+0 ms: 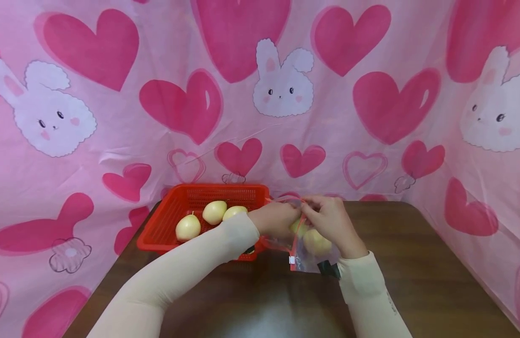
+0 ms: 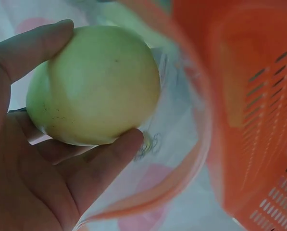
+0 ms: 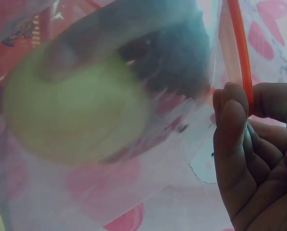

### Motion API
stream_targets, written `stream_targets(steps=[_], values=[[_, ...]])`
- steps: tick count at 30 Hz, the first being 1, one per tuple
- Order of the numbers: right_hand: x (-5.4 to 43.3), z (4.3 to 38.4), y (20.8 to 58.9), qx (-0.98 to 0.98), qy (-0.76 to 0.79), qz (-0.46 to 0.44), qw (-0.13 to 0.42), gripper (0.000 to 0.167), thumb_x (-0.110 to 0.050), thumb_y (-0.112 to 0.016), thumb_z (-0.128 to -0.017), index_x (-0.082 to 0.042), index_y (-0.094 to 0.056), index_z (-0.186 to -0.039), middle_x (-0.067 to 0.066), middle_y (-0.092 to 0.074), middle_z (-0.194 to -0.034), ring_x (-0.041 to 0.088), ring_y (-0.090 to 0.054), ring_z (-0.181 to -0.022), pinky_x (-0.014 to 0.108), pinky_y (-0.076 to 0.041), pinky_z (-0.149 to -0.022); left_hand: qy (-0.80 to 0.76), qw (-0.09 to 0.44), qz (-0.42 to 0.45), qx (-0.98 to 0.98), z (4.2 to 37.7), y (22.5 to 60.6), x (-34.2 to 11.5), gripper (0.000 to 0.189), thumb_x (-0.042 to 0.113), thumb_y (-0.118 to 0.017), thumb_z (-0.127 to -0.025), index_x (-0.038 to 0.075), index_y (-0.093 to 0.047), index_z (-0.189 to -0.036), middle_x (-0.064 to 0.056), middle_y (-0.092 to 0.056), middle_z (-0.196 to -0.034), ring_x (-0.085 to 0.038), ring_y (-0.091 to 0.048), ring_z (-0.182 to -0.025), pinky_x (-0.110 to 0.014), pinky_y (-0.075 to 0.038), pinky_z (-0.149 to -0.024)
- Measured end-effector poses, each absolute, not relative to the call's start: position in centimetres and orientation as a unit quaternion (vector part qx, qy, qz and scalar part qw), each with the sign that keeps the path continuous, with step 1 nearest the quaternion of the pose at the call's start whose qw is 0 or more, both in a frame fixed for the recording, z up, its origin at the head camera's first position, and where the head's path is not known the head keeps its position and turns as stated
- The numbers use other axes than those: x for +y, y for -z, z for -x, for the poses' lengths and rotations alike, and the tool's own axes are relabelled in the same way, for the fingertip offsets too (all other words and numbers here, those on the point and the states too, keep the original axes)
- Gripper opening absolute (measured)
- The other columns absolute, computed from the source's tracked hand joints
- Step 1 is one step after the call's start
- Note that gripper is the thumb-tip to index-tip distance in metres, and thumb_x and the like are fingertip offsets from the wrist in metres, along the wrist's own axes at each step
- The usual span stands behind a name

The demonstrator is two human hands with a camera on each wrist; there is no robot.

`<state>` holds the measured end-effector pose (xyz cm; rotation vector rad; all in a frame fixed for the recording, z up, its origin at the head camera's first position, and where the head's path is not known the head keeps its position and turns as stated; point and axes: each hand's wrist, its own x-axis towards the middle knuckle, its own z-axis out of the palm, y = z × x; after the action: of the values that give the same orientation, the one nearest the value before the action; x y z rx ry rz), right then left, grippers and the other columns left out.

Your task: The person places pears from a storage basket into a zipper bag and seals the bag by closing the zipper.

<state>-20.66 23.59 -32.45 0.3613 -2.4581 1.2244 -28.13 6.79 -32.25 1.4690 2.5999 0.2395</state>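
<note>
My left hand (image 1: 279, 218) grips a pale yellow pear (image 2: 95, 86), fingers and thumb curled round its sides. The hand and pear are within the mouth of a clear zip bag (image 1: 303, 264), whose red-orange rim loops around them in the left wrist view. With thumb and fingers, my right hand (image 1: 331, 221) pinches the bag's red zip edge (image 3: 241, 53). Through the plastic, another pear (image 1: 317, 242) shows in the lower part of the bag. In the right wrist view the cloudy film blurs the left hand and its pear.
A red slotted basket (image 1: 158, 231) stands at the back left, partly behind my left forearm. Inside it are pears (image 1: 188, 228). The brown wooden table (image 1: 416, 263) extends to the right, and a pink curtain (image 1: 281, 134) with hearts and rabbits hangs behind.
</note>
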Motion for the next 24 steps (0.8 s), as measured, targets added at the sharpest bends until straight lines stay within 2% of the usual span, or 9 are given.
stream_targets(steps=[4, 12, 19, 21, 24], values=[[23.5, 20.7, 32.4, -0.872, -0.433, -0.132, 0.187, 0.024, -0.014, -0.068, -0.091, -0.003, -0.072, -0.112, 0.003, -0.071, -0.083, 0.012, -0.064, -0.059, 0.029, -0.055, -0.057, -0.082, 0.095, -0.494, 0.860, 28.6, 32.9, 7.0, 0.054, 0.043, -0.082, -0.074, 0.028, -0.061, -0.122, 0.017, -0.062, -0.081, -0.001, -0.060, -0.072, -0.024, -0.054, -0.071], [23.4, 20.7, 32.3, -0.874, -0.431, -0.125, 0.185, 0.023, -0.014, -0.066, -0.091, -0.005, -0.073, -0.111, -0.001, -0.068, -0.073, 0.014, -0.063, -0.057, 0.029, -0.054, -0.055, -0.038, 0.089, -0.509, 0.855, 29.2, 33.8, 7.8, 0.037, 0.045, -0.081, -0.075, 0.030, -0.070, -0.107, 0.016, -0.060, -0.081, -0.005, -0.057, -0.080, -0.023, -0.051, -0.071], [23.4, 20.5, 32.3, -0.879, -0.423, -0.133, 0.176, 0.021, -0.016, -0.067, -0.092, -0.006, -0.073, -0.109, -0.002, -0.066, -0.070, 0.015, -0.061, -0.057, 0.031, -0.054, -0.055, 0.012, 0.077, -0.520, 0.851, 29.6, 34.3, 9.1, 0.015, 0.037, -0.078, -0.078, 0.026, -0.070, -0.086, 0.010, -0.058, -0.063, -0.009, -0.055, -0.064, -0.022, -0.048, -0.053], [23.4, 20.5, 32.3, -0.879, -0.422, -0.135, 0.176, 0.022, -0.016, -0.067, -0.092, -0.005, -0.073, -0.110, -0.002, -0.066, -0.070, 0.014, -0.062, -0.057, 0.031, -0.054, -0.055, 0.041, 0.060, -0.528, 0.846, 29.6, 34.3, 9.3, 0.014, 0.035, -0.076, -0.080, 0.024, -0.070, -0.087, 0.009, -0.058, -0.064, -0.009, -0.055, -0.065, -0.022, -0.048, -0.056], [23.3, 20.5, 32.4, -0.878, -0.424, -0.137, 0.178, 0.022, -0.016, -0.068, -0.091, -0.006, -0.073, -0.110, -0.002, -0.067, -0.071, 0.014, -0.062, -0.057, 0.031, -0.054, -0.055, 0.090, 0.030, -0.532, 0.841, 29.5, 34.3, 9.6, 0.021, 0.036, -0.077, -0.079, 0.023, -0.072, -0.094, 0.010, -0.060, -0.074, -0.008, -0.054, -0.073, -0.022, -0.048, -0.066]])
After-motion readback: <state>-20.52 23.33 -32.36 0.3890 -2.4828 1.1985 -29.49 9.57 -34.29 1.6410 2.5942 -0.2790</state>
